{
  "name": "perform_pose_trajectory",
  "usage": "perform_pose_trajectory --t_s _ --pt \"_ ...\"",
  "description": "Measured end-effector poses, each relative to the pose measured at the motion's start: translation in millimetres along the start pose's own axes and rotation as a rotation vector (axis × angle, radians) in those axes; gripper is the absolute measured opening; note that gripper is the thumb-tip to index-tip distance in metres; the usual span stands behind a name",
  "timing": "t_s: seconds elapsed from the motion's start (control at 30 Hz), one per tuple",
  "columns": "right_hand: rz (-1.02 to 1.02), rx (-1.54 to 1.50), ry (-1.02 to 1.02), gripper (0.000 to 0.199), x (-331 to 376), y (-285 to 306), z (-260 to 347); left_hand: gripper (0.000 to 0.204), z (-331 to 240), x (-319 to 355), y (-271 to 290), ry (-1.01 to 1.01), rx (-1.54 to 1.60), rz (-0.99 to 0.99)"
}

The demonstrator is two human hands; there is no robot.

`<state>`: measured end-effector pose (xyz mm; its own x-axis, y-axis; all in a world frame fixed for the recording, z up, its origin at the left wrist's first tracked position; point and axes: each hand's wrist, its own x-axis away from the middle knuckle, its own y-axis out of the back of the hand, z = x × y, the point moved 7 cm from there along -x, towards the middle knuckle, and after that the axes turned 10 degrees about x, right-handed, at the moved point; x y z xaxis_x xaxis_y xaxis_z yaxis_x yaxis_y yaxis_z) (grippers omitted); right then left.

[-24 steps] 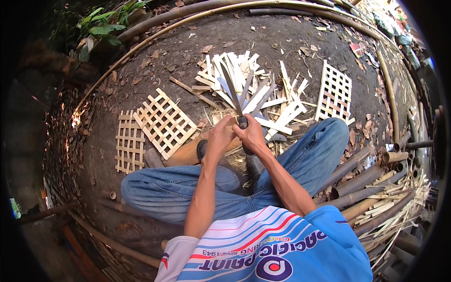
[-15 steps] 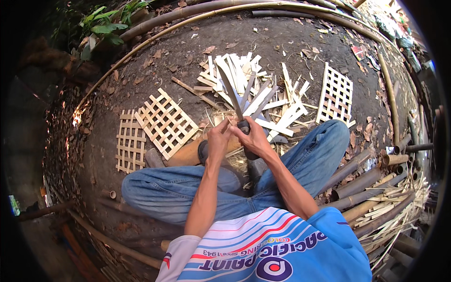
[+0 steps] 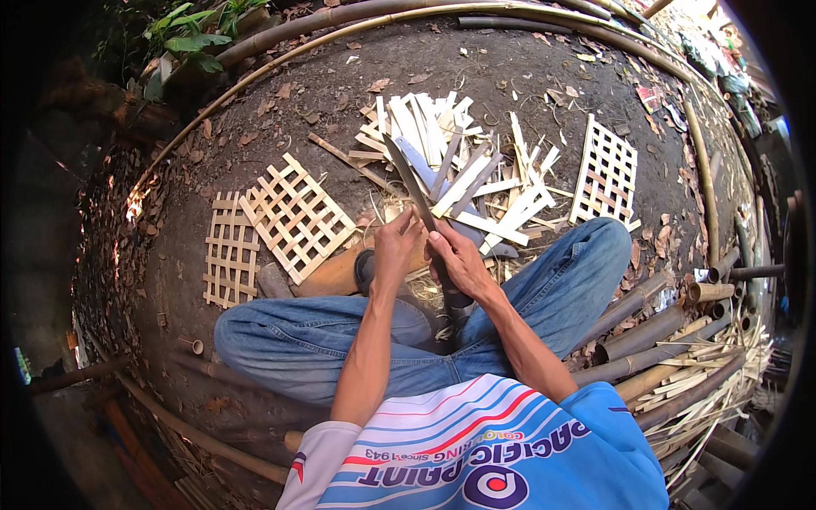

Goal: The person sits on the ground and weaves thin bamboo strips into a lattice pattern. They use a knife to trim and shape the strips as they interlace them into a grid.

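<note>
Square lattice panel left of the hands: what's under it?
The square lattice panel overlaps a second lattice panel at its left corner; bare dirt ground shows through its gaps. Anything beneath its slats is hidden.

1. My right hand (image 3: 459, 259) covers the lower part of the dark strip (image 3: 408, 183), so I cannot see its end.
2. My knees hide the wooden block (image 3: 340, 272) behind them.
3. The bamboo poles (image 3: 646, 340) run off under the dark rim.
</note>
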<state>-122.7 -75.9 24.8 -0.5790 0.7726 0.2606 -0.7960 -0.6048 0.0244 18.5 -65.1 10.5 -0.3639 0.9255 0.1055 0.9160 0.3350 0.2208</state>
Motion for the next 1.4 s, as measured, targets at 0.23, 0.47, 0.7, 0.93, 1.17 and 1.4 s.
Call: perform_pose_trajectory --t_s 0.23,0.47,0.7,0.93,1.17,1.4 --pt "-0.016 0.033 0.007 0.039 -0.3 -0.7 0.0 0.039 8.2 -2.4 -1.9 0.035 0.04 0.011" --pt "-0.021 0.023 -0.003 0.04 -0.5 0.0 0.2 0.037 2.9 -1.5 -2.8 0.023 0.032 0.019" --pt "-0.017 0.065 -0.012 0.044 -2.0 -0.4 -1.2 0.037 6.3 -3.3 -2.7 0.0 0.003 0.015" --pt "-0.048 0.342 0.036 0.046 -0.1 2.0 20.2 0.034 6.2 -1.4 -5.3 -0.087 0.012 0.008" --pt "-0.047 0.395 0.062 0.047 0.7 6.9 31.2 0.034 -0.3 -3.0 -7.8 -0.005 -0.07 0.033" --pt "0.017 0.409 -0.048 0.048 4.4 6.5 36.1 0.033 -0.6 -2.3 -8.1 -0.172 -0.033 -0.034"
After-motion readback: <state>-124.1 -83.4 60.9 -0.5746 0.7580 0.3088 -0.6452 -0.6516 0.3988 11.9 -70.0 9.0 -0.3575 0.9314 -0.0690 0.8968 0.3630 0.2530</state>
